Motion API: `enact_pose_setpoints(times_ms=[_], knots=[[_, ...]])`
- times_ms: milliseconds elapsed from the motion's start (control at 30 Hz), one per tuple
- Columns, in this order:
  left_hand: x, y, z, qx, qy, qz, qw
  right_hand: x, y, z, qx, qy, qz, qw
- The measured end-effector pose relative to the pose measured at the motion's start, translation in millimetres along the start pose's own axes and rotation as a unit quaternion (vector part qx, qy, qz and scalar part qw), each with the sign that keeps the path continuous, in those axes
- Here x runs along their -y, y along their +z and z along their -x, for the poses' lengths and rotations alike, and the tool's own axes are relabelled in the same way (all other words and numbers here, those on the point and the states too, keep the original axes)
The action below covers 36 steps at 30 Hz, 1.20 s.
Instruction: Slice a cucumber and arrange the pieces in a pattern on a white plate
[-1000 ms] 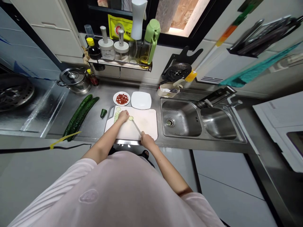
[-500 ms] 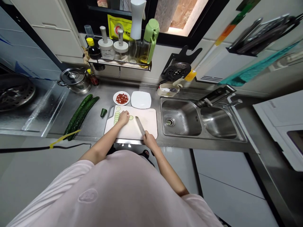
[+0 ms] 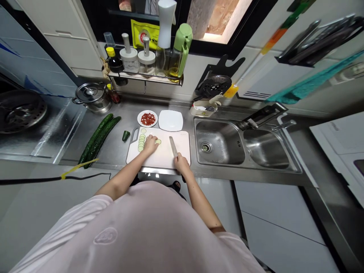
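Note:
My left hand (image 3: pixel 150 145) rests over the white cutting board (image 3: pixel 166 158), its bent fingers closed at a pale cucumber slice (image 3: pixel 158 141). Beside its knuckles, more cucumber slices (image 3: pixel 141 143) lie overlapped in a column, with a single one above them. My right hand (image 3: pixel 182 164) grips a kitchen knife (image 3: pixel 173 146) by its handle; the blade points away from me over the board's right half, apart from the slices. Left of the board sits a cut cucumber end (image 3: pixel 125 135). Two whole cucumbers (image 3: pixel 100 138) lie farther left on the steel counter.
Behind the board are a plate of chopped red pieces (image 3: pixel 148 119) and a white square plate (image 3: pixel 170 120). A double sink (image 3: pixel 220 142) adjoins on the right. A lidded pot (image 3: pixel 93 98) stands back left, near a shelf of bottles and jars (image 3: pixel 145 76).
The knife has shifted right, away from my left hand, and its blade points more directly away from me. My left hand has moved slightly right, with its fingers at the single slice.

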State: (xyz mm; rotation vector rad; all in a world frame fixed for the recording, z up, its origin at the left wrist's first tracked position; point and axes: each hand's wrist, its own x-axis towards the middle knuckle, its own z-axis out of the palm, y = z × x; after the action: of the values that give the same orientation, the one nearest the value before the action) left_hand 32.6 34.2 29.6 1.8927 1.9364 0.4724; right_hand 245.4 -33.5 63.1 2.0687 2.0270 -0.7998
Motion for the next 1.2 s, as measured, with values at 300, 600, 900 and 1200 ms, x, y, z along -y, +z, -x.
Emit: enact_pose_setpoints(times_ms=[300, 600, 900, 1200], knots=[[2.2, 1.4, -14.4, 0.030, -0.095, 0.120, 0.988, -2.4, 5.3, -5.0, 0.001, -0.002, -0.008, 1.000], [4.3, 2.1, 18.9, 0.040, -0.138, 0.161, 0.977, -5.4, 5.7, -7.5, 0.002, -0.006, -0.023, 1.000], [37.7, -23.0, 68.1, -0.025, -0.168, 0.170, 0.971, -4.3, -1.1, -3.8, 0.017, -0.006, -0.048, 0.999], [62.4, -37.3, 77.7, -0.058, -0.214, 0.098, 0.970, -3.4, 0.8, -4.8, 0.013, -0.007, -0.025, 1.000]])
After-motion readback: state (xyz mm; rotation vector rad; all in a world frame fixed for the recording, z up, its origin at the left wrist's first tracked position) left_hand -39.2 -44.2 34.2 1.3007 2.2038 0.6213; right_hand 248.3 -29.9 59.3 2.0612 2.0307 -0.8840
